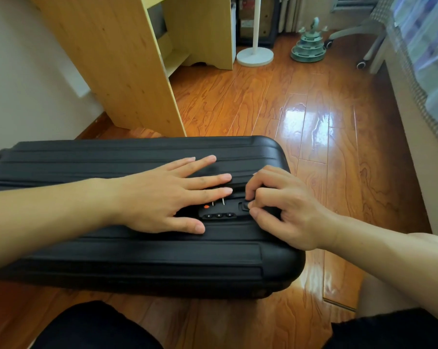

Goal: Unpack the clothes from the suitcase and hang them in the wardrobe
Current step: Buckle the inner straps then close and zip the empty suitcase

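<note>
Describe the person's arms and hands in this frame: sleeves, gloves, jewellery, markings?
Both forearms are bare up to the frame edge, with no sleeves in view. The left hand and right hand wear no gloves; no rings, watch, wristbands or markings show. Fingernails look short and unpainted. Dark clothing covers the knees at the bottom of the head view.

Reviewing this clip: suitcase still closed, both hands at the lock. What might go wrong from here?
1. The right hand pinches the lock's slide button with its fingertips only; that grip may slip.
2. The left hand lies flat on the suitcase beside the zipper pulls; its fingers could get nicked if these spring free.
3. The combination dials may be wrongly set, so the lock may stay shut.
</note>
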### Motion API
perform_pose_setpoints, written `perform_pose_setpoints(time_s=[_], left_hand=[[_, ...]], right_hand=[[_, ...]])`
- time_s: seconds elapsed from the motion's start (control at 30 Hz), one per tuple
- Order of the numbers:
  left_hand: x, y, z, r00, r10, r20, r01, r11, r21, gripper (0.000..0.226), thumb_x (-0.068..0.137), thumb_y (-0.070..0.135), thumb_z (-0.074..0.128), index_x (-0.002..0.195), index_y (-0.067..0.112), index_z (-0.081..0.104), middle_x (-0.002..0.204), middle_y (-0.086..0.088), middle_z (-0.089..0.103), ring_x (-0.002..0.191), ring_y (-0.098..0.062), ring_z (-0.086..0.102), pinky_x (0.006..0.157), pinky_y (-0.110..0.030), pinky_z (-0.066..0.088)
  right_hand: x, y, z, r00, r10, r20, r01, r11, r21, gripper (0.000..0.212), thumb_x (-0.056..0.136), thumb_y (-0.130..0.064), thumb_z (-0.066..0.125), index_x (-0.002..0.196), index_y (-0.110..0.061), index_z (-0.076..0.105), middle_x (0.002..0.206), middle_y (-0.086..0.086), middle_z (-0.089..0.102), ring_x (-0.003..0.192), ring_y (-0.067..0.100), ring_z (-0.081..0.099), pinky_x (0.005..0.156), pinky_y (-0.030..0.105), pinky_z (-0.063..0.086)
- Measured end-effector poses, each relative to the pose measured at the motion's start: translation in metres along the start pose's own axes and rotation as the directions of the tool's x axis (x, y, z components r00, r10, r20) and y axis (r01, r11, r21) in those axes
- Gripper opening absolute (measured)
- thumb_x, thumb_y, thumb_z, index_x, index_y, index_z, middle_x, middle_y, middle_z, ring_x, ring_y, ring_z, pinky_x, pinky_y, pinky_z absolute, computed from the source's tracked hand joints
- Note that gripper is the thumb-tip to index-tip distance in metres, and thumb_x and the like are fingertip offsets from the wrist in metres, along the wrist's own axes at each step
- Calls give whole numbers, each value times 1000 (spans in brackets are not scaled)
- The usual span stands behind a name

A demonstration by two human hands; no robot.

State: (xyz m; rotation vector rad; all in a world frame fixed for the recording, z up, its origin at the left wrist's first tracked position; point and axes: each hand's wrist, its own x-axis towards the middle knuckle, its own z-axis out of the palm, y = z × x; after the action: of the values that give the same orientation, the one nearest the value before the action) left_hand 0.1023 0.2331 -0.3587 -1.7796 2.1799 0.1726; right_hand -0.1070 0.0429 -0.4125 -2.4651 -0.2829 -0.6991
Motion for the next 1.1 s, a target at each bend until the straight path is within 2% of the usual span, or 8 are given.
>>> perform_pose_setpoints(time_s=[0.37,0.43,0.53,0.6,0.8,0.9,0.97,1.1], left_hand=[[5,-4,-1,1000,-12,-8,12,1000,-9,75,100,74,16,161,38,-7,168,17,-16,152,-12,-28,127,-38,-2],[4,-4,-4,1000,-13,1,13,999,-44,74,101,73,20,161,38,-6,168,18,-16,152,-10,-27,128,-38,-1],[0,-1,-3,1000,-13,3,13,1000,-29,73,103,69,20,160,37,-13,166,17,-22,151,-8,-28,127,-37,-6],[-2,1,-4,1000,-22,-20,22,1000,-16,72,104,66,18,160,34,-15,166,16,-23,152,-7,-26,127,-37,-5],[-12,5,-11,963,-179,-202,125,960,-252,83,98,65,44,164,29,9,169,13,13,153,0,12,124,-19,12],[-22,19,0,906,-282,-315,211,947,-240,75,95,67,44,159,30,31,161,12,32,146,-6,31,120,-26,27],[-23,31,4,865,-357,-353,254,917,-306,68,94,66,47,152,31,42,144,13,46,130,-8,44,111,-28,40],[-6,55,0,769,-539,-343,347,803,-484,64,87,66,55,140,31,51,126,16,55,114,-7,47,102,-36,45]], right_hand=[[4,2,-1,999,31,-13,-31,998,-54,20,90,-10,62,71,-5,57,92,1,56,82,21,50,77,37,42],[1,1,-2,998,50,-25,-50,999,-6,10,91,-13,62,87,-4,65,102,3,57,90,22,55,83,36,46],[-1,-2,-4,994,110,-26,-110,993,36,36,91,-20,61,123,-5,59,113,0,55,101,16,56,93,29,46],[0,-2,-4,991,123,-44,-121,992,46,38,90,-21,58,125,-6,57,112,-2,56,103,14,55,94,31,46],[1,-1,-3,998,60,-25,-60,998,-1,34,89,-17,55,120,-2,60,112,1,58,104,21,53,92,38,45],[0,-2,-3,999,48,-9,-48,999,-5,35,90,-19,56,122,-3,60,117,2,58,108,21,53,94,38,45],[1,-1,-3,998,54,-13,-54,999,-7,36,90,-21,57,122,-5,61,119,2,56,112,23,52,97,39,44],[3,1,-4,997,67,-30,-68,997,-38,29,89,-30,65,108,-8,67,127,3,54,124,25,45,107,41,38]])
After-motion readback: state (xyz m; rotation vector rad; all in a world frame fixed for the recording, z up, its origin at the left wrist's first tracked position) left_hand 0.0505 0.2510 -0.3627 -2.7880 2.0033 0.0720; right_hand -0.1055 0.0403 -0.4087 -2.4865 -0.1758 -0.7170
